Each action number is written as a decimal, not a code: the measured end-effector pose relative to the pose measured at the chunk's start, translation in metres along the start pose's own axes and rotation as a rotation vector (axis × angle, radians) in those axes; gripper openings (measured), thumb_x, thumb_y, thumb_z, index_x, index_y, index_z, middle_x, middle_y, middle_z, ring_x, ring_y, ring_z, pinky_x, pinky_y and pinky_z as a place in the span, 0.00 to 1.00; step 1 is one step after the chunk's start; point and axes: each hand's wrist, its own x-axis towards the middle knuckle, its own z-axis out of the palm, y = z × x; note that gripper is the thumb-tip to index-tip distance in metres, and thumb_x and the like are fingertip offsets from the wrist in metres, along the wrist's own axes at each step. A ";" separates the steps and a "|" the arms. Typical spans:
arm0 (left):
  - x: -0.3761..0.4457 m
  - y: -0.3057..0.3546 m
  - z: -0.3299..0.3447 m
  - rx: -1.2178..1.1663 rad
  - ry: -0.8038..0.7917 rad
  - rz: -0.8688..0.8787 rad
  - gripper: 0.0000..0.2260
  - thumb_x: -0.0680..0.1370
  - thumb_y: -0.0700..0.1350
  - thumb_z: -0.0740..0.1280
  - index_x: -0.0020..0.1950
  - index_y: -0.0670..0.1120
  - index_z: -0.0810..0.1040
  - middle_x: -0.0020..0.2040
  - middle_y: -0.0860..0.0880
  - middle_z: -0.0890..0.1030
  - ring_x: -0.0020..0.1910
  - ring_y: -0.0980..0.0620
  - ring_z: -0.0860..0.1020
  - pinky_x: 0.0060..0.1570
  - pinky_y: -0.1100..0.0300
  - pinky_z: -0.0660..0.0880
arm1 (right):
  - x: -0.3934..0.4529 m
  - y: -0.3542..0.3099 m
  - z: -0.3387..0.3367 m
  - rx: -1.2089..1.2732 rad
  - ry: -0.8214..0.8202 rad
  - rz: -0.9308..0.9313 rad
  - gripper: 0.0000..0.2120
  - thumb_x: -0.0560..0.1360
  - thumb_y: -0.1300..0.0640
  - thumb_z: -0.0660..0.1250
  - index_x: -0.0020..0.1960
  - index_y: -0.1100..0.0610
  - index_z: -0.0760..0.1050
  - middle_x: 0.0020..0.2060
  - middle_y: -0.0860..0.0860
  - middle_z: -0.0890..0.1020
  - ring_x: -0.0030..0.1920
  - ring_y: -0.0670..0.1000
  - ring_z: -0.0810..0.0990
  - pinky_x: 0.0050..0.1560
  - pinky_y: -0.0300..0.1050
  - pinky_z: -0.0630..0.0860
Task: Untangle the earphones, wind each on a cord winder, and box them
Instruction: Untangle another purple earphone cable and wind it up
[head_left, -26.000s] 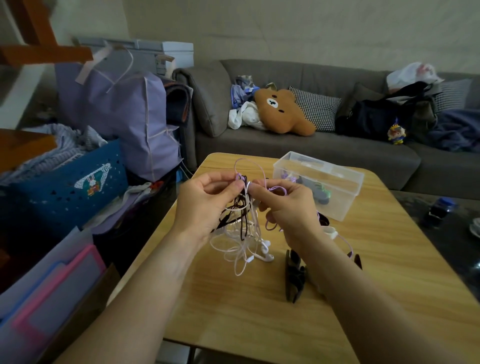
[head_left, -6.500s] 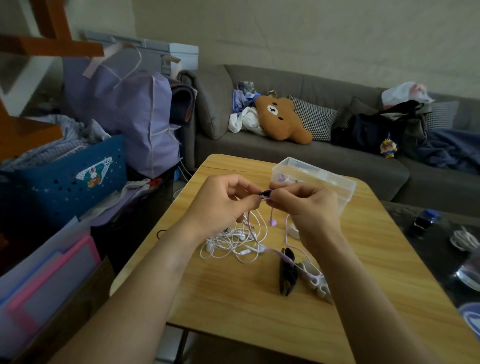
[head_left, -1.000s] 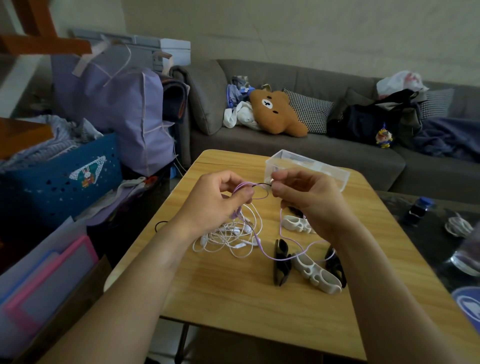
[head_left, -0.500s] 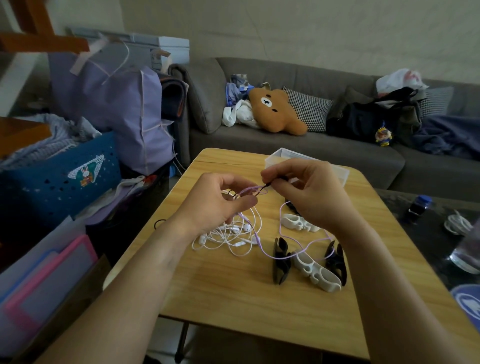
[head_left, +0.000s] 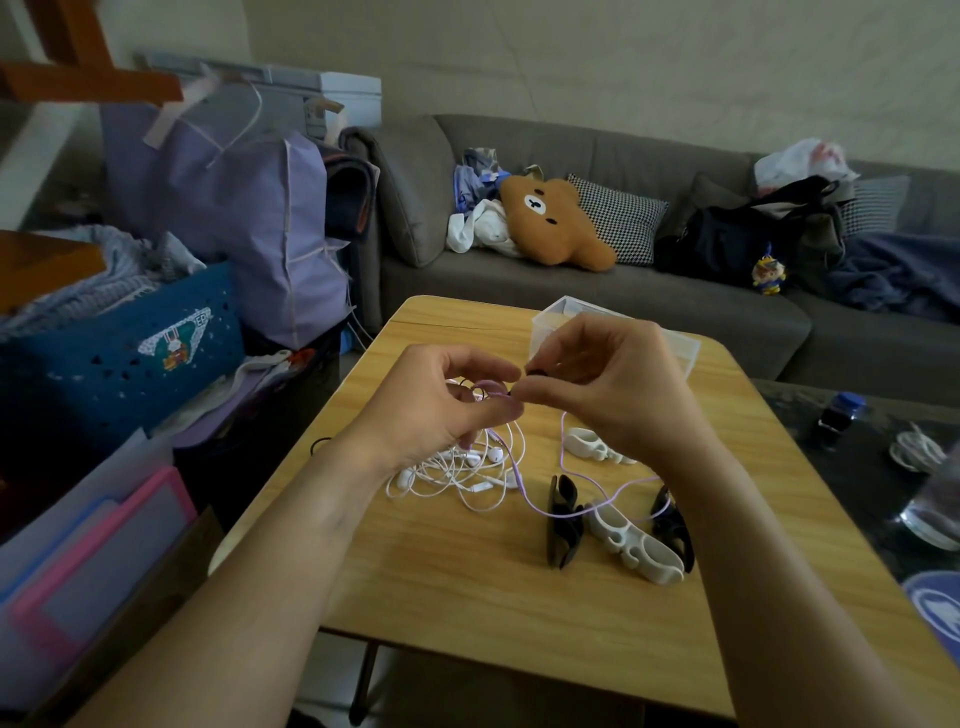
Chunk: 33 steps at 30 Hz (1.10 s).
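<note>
Above the wooden table (head_left: 467, 582) my left hand (head_left: 441, 410) pinches a small loop of purple and black earphone cord. My right hand (head_left: 602, 379) pinches a black piece at the loop's right end. The purple cord (head_left: 540, 506) runs down from my hands across the winders. A tangle of white earphones (head_left: 457, 467) lies under my left hand. White cord winders (head_left: 631, 545) (head_left: 589, 444) and black cord winders (head_left: 561, 519) (head_left: 672, 525) lie on the table. The clear plastic box (head_left: 685, 345) stands behind my right hand, mostly hidden.
A grey sofa (head_left: 571, 291) with a bear plush (head_left: 550, 223) and bags stands behind the table. A blue basket (head_left: 119, 353), a purple bag (head_left: 234, 208) and folders (head_left: 78, 561) crowd the left. A dark side table (head_left: 857, 467) with a bottle (head_left: 839, 415) is on the right.
My hands have closed together over the cord loop, and my right hand has dropped slightly toward the left hand. The things on the table have not moved.
</note>
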 end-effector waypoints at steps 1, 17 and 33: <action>0.000 0.000 0.000 -0.008 -0.003 0.004 0.14 0.71 0.39 0.78 0.56 0.44 0.83 0.49 0.42 0.85 0.35 0.39 0.78 0.30 0.61 0.76 | 0.000 0.000 0.001 -0.002 0.002 -0.012 0.11 0.65 0.56 0.82 0.42 0.53 0.81 0.38 0.48 0.86 0.38 0.44 0.85 0.42 0.43 0.82; 0.007 -0.011 0.000 -0.135 0.051 -0.005 0.13 0.75 0.38 0.73 0.57 0.37 0.79 0.40 0.36 0.84 0.36 0.42 0.84 0.33 0.59 0.80 | 0.002 0.012 0.019 0.007 -0.123 0.018 0.19 0.67 0.62 0.80 0.56 0.49 0.82 0.47 0.44 0.85 0.41 0.46 0.85 0.47 0.49 0.84; 0.005 -0.013 0.006 0.020 0.171 0.121 0.08 0.79 0.39 0.69 0.58 0.45 0.82 0.42 0.46 0.87 0.38 0.46 0.85 0.39 0.56 0.83 | 0.002 0.021 0.023 0.140 -0.042 0.161 0.30 0.55 0.40 0.81 0.53 0.50 0.81 0.45 0.45 0.87 0.45 0.44 0.85 0.52 0.50 0.83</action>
